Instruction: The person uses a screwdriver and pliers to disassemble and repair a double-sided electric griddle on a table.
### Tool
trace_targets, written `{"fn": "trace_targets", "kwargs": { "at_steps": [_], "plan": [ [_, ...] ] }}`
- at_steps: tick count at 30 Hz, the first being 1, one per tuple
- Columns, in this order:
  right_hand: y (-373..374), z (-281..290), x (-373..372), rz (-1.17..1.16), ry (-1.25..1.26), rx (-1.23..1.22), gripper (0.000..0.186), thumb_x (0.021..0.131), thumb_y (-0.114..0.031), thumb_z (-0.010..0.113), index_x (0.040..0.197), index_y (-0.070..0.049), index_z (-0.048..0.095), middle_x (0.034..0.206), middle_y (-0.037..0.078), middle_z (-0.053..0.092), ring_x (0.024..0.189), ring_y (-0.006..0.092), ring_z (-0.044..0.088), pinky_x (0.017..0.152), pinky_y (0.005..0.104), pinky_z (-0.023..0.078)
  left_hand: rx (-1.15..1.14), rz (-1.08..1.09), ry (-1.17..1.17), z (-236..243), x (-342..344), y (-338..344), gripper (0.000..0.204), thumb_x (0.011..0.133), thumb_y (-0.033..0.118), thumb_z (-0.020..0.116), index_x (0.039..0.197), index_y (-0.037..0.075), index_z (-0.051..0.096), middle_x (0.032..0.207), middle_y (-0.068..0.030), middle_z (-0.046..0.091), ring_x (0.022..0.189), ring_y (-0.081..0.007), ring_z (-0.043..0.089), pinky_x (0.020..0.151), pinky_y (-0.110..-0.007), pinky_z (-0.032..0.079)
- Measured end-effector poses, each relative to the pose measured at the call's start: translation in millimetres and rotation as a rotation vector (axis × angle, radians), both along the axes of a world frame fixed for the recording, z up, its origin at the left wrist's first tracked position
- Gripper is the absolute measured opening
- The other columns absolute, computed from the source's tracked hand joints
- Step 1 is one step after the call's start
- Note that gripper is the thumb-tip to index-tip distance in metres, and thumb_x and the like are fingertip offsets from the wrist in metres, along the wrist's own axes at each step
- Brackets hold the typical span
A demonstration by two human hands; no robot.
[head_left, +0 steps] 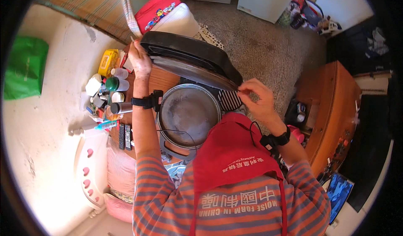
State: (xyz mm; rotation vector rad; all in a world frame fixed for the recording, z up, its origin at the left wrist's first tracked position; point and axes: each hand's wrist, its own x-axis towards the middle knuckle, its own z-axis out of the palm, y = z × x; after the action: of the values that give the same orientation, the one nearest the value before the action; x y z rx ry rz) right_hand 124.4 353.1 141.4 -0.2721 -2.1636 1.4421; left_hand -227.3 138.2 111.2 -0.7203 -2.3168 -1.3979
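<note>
A round electric griddle with a raised black lid (189, 49) sits in front of me. The lid is tilted up, and its dark round upper heating plate (189, 72) faces the lower pan (191, 114). The pan's grey surface looks stained. At the lid's left end, my left hand (140, 60) is closed on the rim, its fingertips partly hidden. My right hand (258, 99) pinches the right edge of the lid, thumb and finger curled together. A dark strap with a small box is on each wrist, and a thin cable crosses the pan.
Bottles and jars (117, 84), a yellow packet (108, 62) and two remote controls (125, 136) crowd the wooden table's left side. Beyond the griddle are a red cloth bag (156, 10) and a white cushion (178, 22). A wooden cabinet (336, 110) stands at the right.
</note>
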Motion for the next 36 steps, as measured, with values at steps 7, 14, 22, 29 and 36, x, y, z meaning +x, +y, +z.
{"fn": "trace_targets", "kwargs": {
  "at_steps": [7, 14, 22, 29, 36],
  "plan": [
    [-11.7, -39.0, 2.3, -0.240, 0.056, -0.059, 0.025, 0.078, -0.001, 0.072, 0.102, -0.002, 0.065, 0.101, 0.011, 0.061, 0.093, 0.0236, 0.061, 0.081, 0.0320, 0.051, 0.059, -0.109, 0.093, 5.5, 2.5, 10.0, 0.032, 0.102, 0.021, 0.038, 0.094, -0.003, 0.058, 0.076, -0.0095, 0.059, 0.068, -0.0170, 0.051, 0.062, -0.034, 0.044],
    [-15.8, -65.0, 8.7, -0.306, 0.138, -0.014, 0.025, 0.077, -0.003, 0.074, 0.101, -0.003, 0.067, 0.105, 0.013, 0.063, 0.094, 0.0295, 0.063, 0.081, 0.0347, 0.052, -0.104, 0.033, 0.057, -5.9, -21.8, -13.7, 0.033, 0.099, 0.024, 0.041, 0.096, -0.006, 0.055, 0.083, -0.0197, 0.058, 0.076, -0.0275, 0.049, 0.072, -0.041, 0.043],
    [-18.8, -75.4, 8.4, -0.367, 0.247, 0.054, 0.024, 0.073, 0.000, 0.073, 0.097, -0.001, 0.068, 0.097, 0.011, 0.064, 0.085, 0.0265, 0.064, 0.072, 0.0345, 0.053, -0.056, 0.037, -0.086, -3.2, -22.1, -13.4, 0.036, 0.100, 0.023, 0.040, 0.108, -0.007, 0.058, 0.102, -0.0159, 0.063, 0.091, -0.0241, 0.060, 0.084, -0.036, 0.048],
    [-23.9, -70.8, 6.5, -0.408, 0.230, 0.120, 0.025, 0.072, -0.002, 0.075, 0.096, -0.002, 0.068, 0.096, 0.010, 0.064, 0.084, 0.0268, 0.064, 0.070, 0.0352, 0.053, 0.045, -0.036, -0.029, 1.2, -16.3, -7.2, 0.036, 0.097, 0.025, 0.046, 0.094, -0.008, 0.061, 0.086, -0.0168, 0.066, 0.076, -0.0212, 0.059, 0.069, -0.037, 0.049],
    [-27.4, -60.8, 2.9, -0.416, 0.174, 0.133, 0.025, 0.069, -0.003, 0.077, 0.092, -0.003, 0.067, 0.095, 0.011, 0.064, 0.084, 0.0280, 0.064, 0.070, 0.0354, 0.053, 0.032, 0.072, 0.026, -23.3, -30.8, -24.8, 0.027, 0.099, 0.021, 0.044, 0.098, -0.003, 0.057, 0.092, -0.0116, 0.062, 0.085, -0.0190, 0.054, 0.076, -0.035, 0.046]
  ]
}}
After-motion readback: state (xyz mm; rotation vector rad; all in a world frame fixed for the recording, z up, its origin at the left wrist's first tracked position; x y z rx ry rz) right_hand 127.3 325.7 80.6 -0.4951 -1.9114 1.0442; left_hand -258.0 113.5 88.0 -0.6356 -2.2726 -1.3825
